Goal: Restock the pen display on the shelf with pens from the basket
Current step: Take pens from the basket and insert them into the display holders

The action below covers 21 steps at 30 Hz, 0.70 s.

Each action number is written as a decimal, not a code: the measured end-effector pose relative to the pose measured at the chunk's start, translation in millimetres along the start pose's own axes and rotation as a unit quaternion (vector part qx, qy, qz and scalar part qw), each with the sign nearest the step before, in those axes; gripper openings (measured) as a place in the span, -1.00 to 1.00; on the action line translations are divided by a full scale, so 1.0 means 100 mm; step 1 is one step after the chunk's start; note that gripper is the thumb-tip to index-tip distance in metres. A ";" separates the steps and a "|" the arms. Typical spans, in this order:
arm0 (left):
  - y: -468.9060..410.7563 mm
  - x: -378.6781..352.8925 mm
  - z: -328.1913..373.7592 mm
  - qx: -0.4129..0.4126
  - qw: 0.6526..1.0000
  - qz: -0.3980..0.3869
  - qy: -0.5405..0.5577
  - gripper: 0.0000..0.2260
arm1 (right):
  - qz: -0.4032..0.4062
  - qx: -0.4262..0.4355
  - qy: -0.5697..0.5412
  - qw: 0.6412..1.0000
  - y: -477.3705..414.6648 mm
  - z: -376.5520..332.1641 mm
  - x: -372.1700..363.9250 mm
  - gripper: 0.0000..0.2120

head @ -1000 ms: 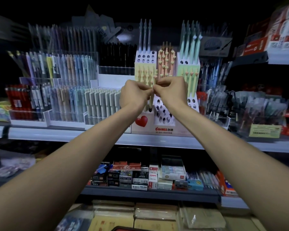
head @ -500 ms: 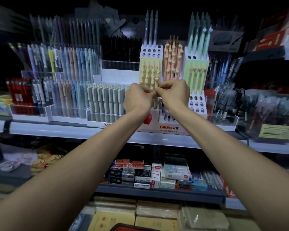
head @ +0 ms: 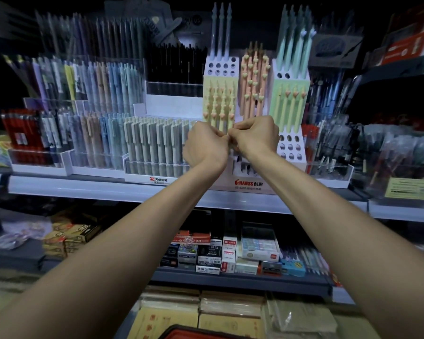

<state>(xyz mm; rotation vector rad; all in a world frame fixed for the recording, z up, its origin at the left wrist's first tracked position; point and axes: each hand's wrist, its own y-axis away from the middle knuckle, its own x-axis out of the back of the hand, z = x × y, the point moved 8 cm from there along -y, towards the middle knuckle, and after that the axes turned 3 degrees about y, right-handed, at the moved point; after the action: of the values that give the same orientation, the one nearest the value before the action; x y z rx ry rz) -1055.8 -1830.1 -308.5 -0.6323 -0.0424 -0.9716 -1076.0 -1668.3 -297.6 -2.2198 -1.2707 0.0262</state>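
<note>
Fingers of the left hand point(head: 205, 148) and right hand point(head: 255, 137) curl tight, tips meeting on a pale pen point(head: 233, 143) mostly hidden between them. The pen display point(head: 220, 67) stands just behind on the shelf point(head: 83, 189), its lower holes blocked by the wrists; the red basket point(head: 194, 333) rim shows nearest.

A stationery shop. Left of the branded pen display point(head: 249, 189) stand clear trays point(head: 101, 145) packed with pens; below it small boxed goods point(head: 227, 256) line a shelf point(head: 230, 281), right of it a yellow label point(head: 410, 192).

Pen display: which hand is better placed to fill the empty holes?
Right, probably. The right hand is beside the empty holes low on the pen display; the left hand is farther off.
</note>
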 end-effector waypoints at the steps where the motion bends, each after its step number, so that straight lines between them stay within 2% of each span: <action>1: -0.01 0.00 0.01 0.001 1.000 0.004 -0.008 -0.83 | -0.001 0.000 0.005 1.000 0.00 0.00 0.00 -0.89; 9: -0.06 0.04 0.07 0.016 0.998 0.001 -0.067 -0.87 | -0.015 0.014 0.055 0.998 0.04 -0.10 0.01 -0.85; 14: -0.07 0.09 0.14 0.003 0.988 -0.086 -0.128 -0.82 | -0.037 0.030 0.132 0.990 0.15 -0.20 0.14 -0.91; 17: 0.07 0.16 0.18 -0.047 0.977 -0.125 -0.169 -0.96 | -0.062 0.041 0.161 0.984 0.33 -0.15 0.35 -0.87; 21: 0.38 0.26 0.16 -0.100 0.962 -0.174 -0.186 -0.82 | -0.090 0.063 0.210 0.971 0.59 0.06 0.65 -0.80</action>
<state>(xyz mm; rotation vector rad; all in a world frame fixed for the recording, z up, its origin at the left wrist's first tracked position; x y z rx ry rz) -1007.3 -1826.7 -305.3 -1.0121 -0.4036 -1.1919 -995.5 -1635.9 -314.9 -1.8656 -1.1864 -0.4019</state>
